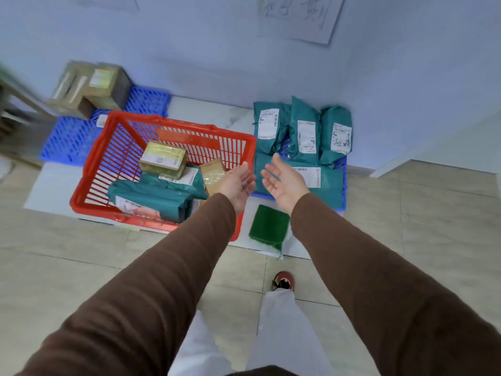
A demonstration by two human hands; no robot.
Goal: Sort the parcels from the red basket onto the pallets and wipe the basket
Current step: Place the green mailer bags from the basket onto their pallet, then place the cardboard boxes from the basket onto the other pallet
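The red basket [108, 158] stands on the floor and holds two cardboard boxes [162, 158] and teal mailer bags [151, 196]. My left hand [238, 183] hovers open over the basket's right rim, palm turned inward. My right hand [284, 183] is open beside it, above a teal bag [325, 185] lying on the right blue pallet [344, 169]. Three more teal bags [303, 131] lie at the back of that pallet. The left blue pallet [70, 142] carries cardboard boxes [89, 88]. A green cloth [268, 226] lies on the floor in front of the right pallet.
A white sheet [46, 191] lies under the basket and pallets. The wall [217, 50] rises close behind them, with a paper sign [301, 17] on it. A wooden frame [16, 104] stands at the far left. My shoe [283, 280] is on the tiled floor.
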